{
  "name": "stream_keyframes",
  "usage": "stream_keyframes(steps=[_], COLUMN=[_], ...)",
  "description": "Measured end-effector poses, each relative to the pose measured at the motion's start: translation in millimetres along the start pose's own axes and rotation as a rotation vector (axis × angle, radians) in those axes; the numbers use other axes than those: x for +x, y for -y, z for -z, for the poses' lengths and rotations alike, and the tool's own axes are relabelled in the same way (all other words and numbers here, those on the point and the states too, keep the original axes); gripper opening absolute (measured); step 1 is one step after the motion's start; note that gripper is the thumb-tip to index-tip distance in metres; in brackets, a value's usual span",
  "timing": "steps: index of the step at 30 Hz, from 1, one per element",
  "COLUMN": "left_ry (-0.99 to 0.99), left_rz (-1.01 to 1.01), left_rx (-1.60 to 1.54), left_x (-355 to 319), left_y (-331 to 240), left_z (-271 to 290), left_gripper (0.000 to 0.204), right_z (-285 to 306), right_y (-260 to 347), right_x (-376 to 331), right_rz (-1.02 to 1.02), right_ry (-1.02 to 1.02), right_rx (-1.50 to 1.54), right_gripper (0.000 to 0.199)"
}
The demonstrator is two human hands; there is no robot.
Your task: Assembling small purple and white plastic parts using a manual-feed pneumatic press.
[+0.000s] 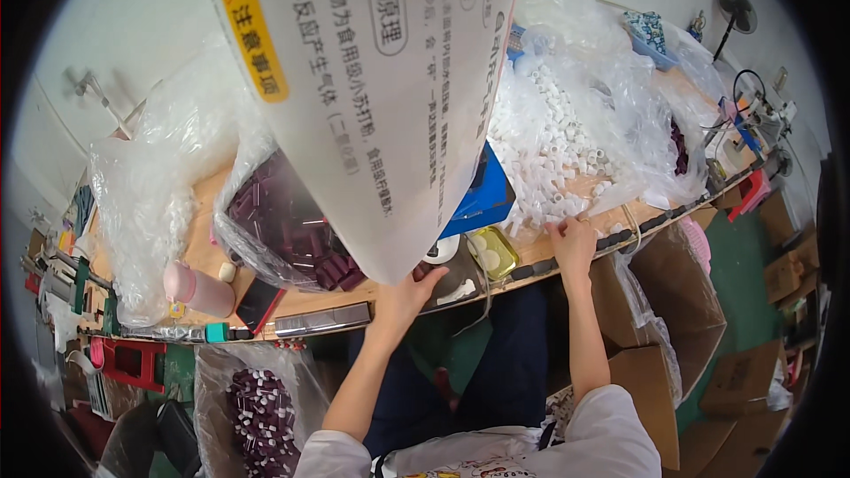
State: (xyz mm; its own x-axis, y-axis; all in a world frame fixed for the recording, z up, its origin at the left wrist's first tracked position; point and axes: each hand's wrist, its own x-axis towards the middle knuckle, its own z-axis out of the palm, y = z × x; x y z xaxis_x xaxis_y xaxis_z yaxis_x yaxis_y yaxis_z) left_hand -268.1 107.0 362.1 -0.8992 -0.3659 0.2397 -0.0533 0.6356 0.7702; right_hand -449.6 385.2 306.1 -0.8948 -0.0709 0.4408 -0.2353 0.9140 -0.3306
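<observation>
Left hand: the left hand [409, 294] is up at the near edge of the surface [205, 252], with its fingers closed on the bottom corner of a big white printed sheet [381, 97].
Sheet: it is lifted up in front of the camera and hides much of the middle of the surface.
Right hand: the right hand [571, 243] lies flat and open on the surface, fingers spread, touching the edge of a heap of small white plastic tubes [549, 146]. It holds nothing that I can see.
Dark parts: a clear bag of dark red tubes [288, 226] sits to the left, partly under the sheet. Another bag of dark red and white pieces [261, 416] stands on the floor below.
Small tray: a little yellow tray [493, 250] rests between the two hands.
How far along: I think there is lots left, since the white heap and the dark red bag both look very full.
</observation>
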Motion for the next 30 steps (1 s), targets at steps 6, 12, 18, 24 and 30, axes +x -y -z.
stream_keyframes(steps=[6,12,18,24,30], left_ry=[-0.434,-0.442,-0.472,-0.419,-0.36], left_rz=[-0.18,-0.071,-0.098,-0.177,-0.125], left_rx=[-0.132,-0.123,-0.087,0.108,0.045], left_x=[-12.2,-19.9,-3.5,-9.7,-11.7], left_y=[-3.8,3.7,-4.9,12.4,3.0], left_z=[-34.0,-35.8,-31.1,-32.8,-32.8], left_gripper=[0.029,0.032,0.029,0.027,0.029], right_z=[12.0,18.1,20.6,30.1,31.4], right_y=[37.9,86.0,119.3,166.0,164.8], right_x=[-13.6,-44.3,-53.5,-52.2,-51.1], right_rz=[0.078,0.56,0.007,0.456,0.843], right_ry=[-0.142,0.035,0.203,0.203,0.012], right_rx=[0.406,0.457,1.216,0.973,0.776], right_gripper=[0.015,0.008,0.018,0.02,0.019])
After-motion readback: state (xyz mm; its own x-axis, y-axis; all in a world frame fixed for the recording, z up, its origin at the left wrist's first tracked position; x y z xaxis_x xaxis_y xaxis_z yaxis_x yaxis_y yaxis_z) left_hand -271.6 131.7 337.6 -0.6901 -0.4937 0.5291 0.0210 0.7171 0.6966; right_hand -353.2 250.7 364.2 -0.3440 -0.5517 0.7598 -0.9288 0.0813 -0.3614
